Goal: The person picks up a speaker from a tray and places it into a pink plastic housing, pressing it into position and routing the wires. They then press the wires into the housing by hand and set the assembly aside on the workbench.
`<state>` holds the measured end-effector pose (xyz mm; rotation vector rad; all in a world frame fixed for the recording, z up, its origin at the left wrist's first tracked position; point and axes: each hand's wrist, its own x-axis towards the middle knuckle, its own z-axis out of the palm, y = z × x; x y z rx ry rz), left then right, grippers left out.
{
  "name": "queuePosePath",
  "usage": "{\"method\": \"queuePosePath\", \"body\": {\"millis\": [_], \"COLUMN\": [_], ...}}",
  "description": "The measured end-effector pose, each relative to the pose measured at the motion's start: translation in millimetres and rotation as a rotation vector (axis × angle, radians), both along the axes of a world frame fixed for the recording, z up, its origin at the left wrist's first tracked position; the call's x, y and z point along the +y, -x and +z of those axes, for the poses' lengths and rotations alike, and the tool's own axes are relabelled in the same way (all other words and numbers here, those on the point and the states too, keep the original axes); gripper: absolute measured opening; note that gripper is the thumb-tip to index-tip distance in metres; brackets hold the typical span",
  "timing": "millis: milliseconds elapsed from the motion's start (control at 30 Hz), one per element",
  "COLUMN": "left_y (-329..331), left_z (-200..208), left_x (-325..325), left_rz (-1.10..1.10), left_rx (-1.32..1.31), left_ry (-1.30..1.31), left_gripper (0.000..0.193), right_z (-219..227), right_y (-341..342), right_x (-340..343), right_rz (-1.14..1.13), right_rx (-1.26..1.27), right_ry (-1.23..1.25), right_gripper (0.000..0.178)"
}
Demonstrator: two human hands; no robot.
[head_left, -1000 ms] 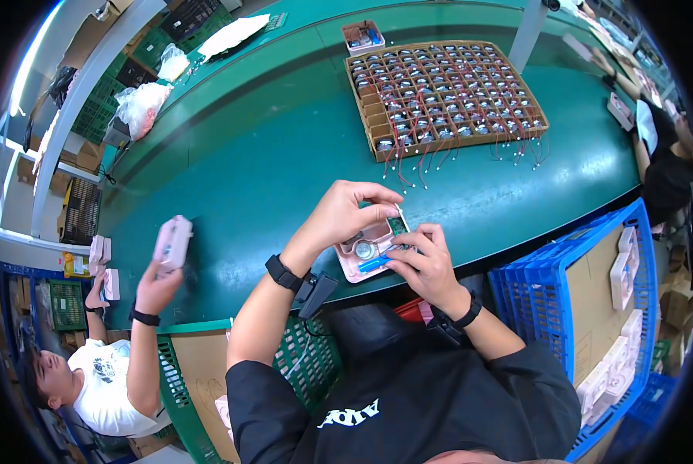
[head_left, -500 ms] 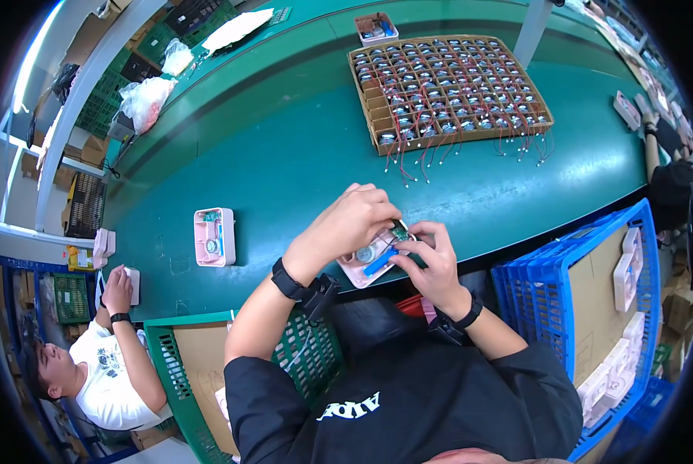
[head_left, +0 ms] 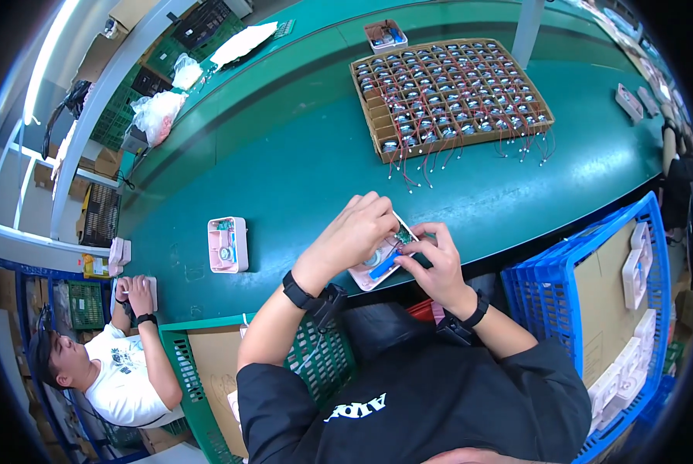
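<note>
Two hands are at one pink box (head_left: 362,281), which sits at the near edge of the counter (head_left: 300,166). The left hand (head_left: 359,230) has its thumb and fingers bunched together at the far end of the box; what they pinch, if anything, is hidden. On the right hand (head_left: 437,267), the thumb and pointing finger come close together beside one blue stick (head_left: 383,267); I cannot tell if they pinch it or a wire.

The pink box points away from the body and a bit to the right, its long side slanting from the near edge toward the far edge. Its open side faces up. The blue stick slants the same way. One green board (head_left: 403,233) shows at the box's far end.

Each wrist has one black band (head_left: 296,291).

One more open box (head_left: 242,244) lies to the left, in from the near edge. One brown tray (head_left: 379,116) sits toward the far edge, with too many round parts to count. One small box (head_left: 387,48) is just behind it. Two pale boxes (head_left: 629,103) lie near the counter's right end.

One green crate (head_left: 185,367) and one stack of blue crates (head_left: 543,301) stand along the near edge. At the left end, one other person (head_left: 122,379) has both hands at one white box (head_left: 153,294).
</note>
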<state>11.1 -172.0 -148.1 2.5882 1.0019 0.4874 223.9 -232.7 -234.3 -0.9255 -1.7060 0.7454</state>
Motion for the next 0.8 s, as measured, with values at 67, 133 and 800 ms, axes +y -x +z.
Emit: {"method": "queuePosePath", "body": {"millis": [67,133,800], "left_y": [-1.0,-2.5,-13.2], "left_z": [0.4,-0.3,-20.1], "left_x": [-2.1,-2.8,-11.2], "left_rz": [0.005,0.014,0.076], "left_rx": [0.077,0.122,0.113], "left_ry": [-0.066,-0.099,-0.226], "left_gripper": [0.007,0.006,0.005], "right_z": [0.3,-1.4,-8.0], "right_y": [0.6,-1.6,-0.8], "right_x": [-0.7,0.3,3.9], "right_rz": [0.001,0.000,-0.007], "right_rx": [-0.013,-0.004,0.037], "right_ry": [-0.002,0.009,0.008], "right_gripper": [0.022,0.022,0.021]}}
